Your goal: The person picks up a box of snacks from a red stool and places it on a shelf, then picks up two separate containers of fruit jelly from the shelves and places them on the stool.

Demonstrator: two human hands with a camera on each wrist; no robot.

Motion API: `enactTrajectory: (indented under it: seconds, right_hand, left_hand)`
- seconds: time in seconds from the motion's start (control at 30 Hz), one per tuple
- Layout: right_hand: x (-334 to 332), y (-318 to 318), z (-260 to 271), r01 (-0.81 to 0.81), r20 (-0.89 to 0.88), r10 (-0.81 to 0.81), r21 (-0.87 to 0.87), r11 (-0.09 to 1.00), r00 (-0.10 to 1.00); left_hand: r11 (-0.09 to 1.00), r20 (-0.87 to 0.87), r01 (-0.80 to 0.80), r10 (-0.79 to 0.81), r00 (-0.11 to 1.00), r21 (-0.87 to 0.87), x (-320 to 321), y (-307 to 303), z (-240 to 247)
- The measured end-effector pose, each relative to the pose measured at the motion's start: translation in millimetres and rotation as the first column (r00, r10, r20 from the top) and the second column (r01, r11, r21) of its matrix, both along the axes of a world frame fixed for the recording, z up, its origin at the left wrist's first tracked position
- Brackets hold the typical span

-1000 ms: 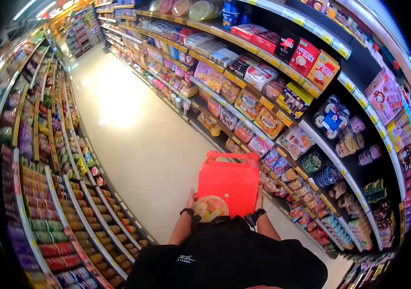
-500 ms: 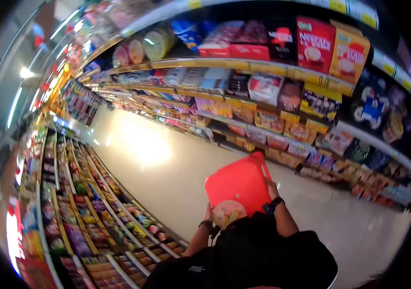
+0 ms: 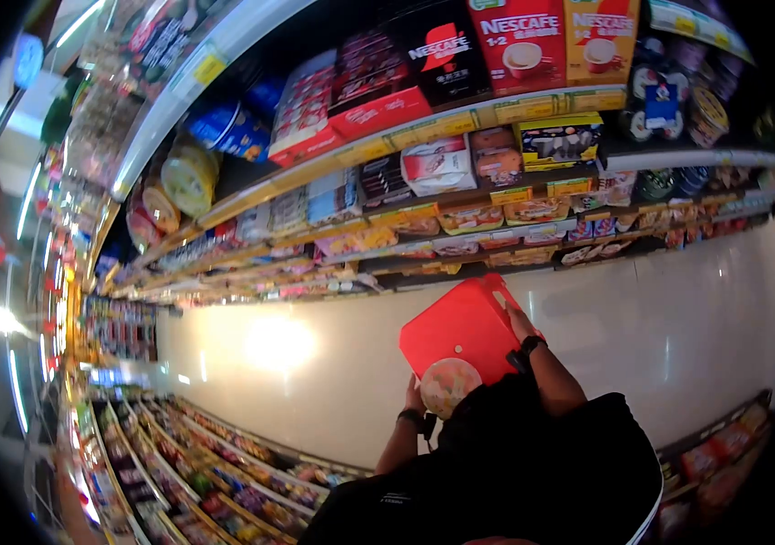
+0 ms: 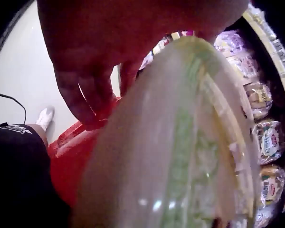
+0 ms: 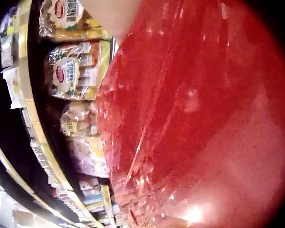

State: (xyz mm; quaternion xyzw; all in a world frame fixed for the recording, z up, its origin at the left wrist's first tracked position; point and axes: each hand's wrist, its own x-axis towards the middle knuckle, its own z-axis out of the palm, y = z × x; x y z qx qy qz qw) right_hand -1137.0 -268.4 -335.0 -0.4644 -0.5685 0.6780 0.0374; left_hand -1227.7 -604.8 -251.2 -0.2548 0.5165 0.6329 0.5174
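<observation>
A red plastic case (image 3: 460,318), flat with a handle slot at its far corner, is held out in front of the torso. My right hand (image 3: 518,322) grips its right side near the handle. At the near left edge, my left hand (image 3: 415,396) holds the case, fingers bent over the red rim in the left wrist view. A round clear plastic tub (image 3: 450,387) with pale, green and orange contents lies against the case's near end, beside the left hand. In the right wrist view the scuffed red surface fills most of the picture, and little of the hand shows.
Shelves (image 3: 424,132) of packaged food run along the far side, with coffee boxes (image 3: 521,50) near the top. A lower slanted rack (image 3: 160,445) of goods lines the left side. Between them runs a shiny pale floor (image 3: 360,336).
The head view has swung round, so the coffee shelf looms closer and the aisle runs off to the left. Both hands keep their hold on the red case, which now appears slightly tilted.
</observation>
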Motion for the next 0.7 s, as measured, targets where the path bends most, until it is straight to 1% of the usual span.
enactTrajectory:
  seconds: [0.03, 0.07, 0.1, 0.13, 0.17, 0.2, 0.23, 0.27, 0.3, 0.33, 0.4, 0.43, 0.5, 0.53, 0.57, 0.6, 0.63, 0.67, 0.7]
  right_hand:
    - [1.1, -5.7, -21.2, 0.089, -0.04, -0.09, -0.038, 0.995, 0.995]
    - [2.9, -7.8, -10.1, 0.086, -0.083, -0.092, -0.081, 0.993, 0.992]
    - [11.7, -8.0, 6.6, 0.078, -0.119, -0.093, -0.12, 0.99, 0.989]
    - [22.3, -12.0, 21.8, 0.064, -0.15, -0.088, -0.156, 0.986, 0.985]
    - [27.5, -19.3, 18.8, 0.105, -0.081, -0.111, -0.075, 0.992, 0.99]
    - [29.0, -27.3, 2.0, 0.134, -0.013, -0.134, 0.009, 0.991, 0.991]
    - [30.4, -38.7, 2.5, 0.157, 0.053, -0.162, 0.087, 0.984, 0.985]
    - [35.5, -47.2, 3.6, 0.197, 0.065, -0.203, 0.094, 0.976, 0.977]
    - [35.7, -51.9, 25.2, 0.231, 0.079, -0.239, 0.106, 0.967, 0.968]
    - [35.1, -61.1, 43.6, 0.253, 0.1, -0.265, 0.115, 0.961, 0.959]
    - [34.7, -80.5, 36.9, 0.35, 0.072, -0.36, 0.122, 0.929, 0.93]
    - [39.6, -85.9, 29.6, 0.388, 0.06, -0.397, 0.125, 0.913, 0.916]
    - [52.7, -102.7, -17.7, 0.439, 0.073, -0.46, 0.194, 0.877, 0.885]
    - [55.9, -104.7, -38.4, 0.473, 0.064, -0.498, 0.23, 0.85, 0.865]
    - [61.1, -108.8, -49.8, 0.487, 0.069, -0.513, 0.231, 0.842, 0.855]
    - [65.8, -117.1, -52.9, 0.502, 0.079, -0.529, 0.224, 0.835, 0.845]
    - [68.6, -118.5, -47.8, 0.519, 0.096, -0.546, 0.211, 0.829, 0.833]
    - [68.1, -112.2, -41.1, 0.536, 0.105, -0.562, 0.201, 0.82, 0.82]
    - [69.8, -110.5, -38.5, 0.558, 0.112, -0.577, 0.162, 0.814, 0.809]
  left_hand:
    - [0.999, 0.026, 0.042, -0.042, 0.999, -0.025, -10.4, -0.6, -10.1]
    - [0.995, 0.058, 0.085, -0.082, 0.995, -0.049, -17.9, -4.7, -25.2]
    - [0.98, 0.071, 0.188, -0.184, 0.98, -0.061, -32.5, -20.3, -65.3]
    - [0.971, 0.066, 0.238, -0.236, 0.97, -0.026, -49.0, -26.2, -93.8]
    - [0.961, 0.065, 0.277, -0.277, 0.959, 0.013, -56.8, -29.8, -117.3]
    - [0.949, 0.061, 0.309, -0.312, 0.948, 0.053, -58.3, -33.3, -130.7]
    - [0.924, -0.007, 0.383, -0.383, 0.924, 0.017, -65.0, -30.2, -130.7]
    - [0.911, -0.04, 0.413, -0.413, 0.91, 0.005, -73.5, -25.6, -131.0]
    - [0.899, -0.073, 0.437, -0.436, 0.897, -0.003, -76.8, -13.8, -112.4]
    - [0.892, -0.097, 0.451, -0.45, 0.888, -0.012, -76.7, -5.8, -93.3]
    - [0.905, -0.179, 0.421, -0.424, 0.888, -0.055, -85.5, 2.2, -75.2]
    - [0.93, -0.004, 0.354, -0.356, 0.934, -0.102, -90.3, 28.0, -31.9]
    - [0.955, 0.116, 0.291, -0.284, 0.952, -0.05, -98.3, 14.3, -61.3]
    - [0.952, 0.049, 0.295, -0.299, 0.953, 0.075, -109.3, 0.9, -143.6]
    - [0.944, -0.008, 0.317, -0.318, 0.948, 0.088, -118.9, -2.2, -208.4]
    - [0.937, -0.054, 0.34, -0.337, 0.94, 0.084, -116.6, -19.1, -242.9]
    - [0.933, -0.011, 0.35, -0.35, 0.937, 0.082, -112.5, -22.8, -231.6]
    - [0.93, 0.024, 0.359, -0.362, 0.932, 0.084, -114.0, -4.5, -212.5]
    - [0.921, -0.022, 0.389, -0.389, 0.921, 0.024, -112.2, 7.1, -200.4]
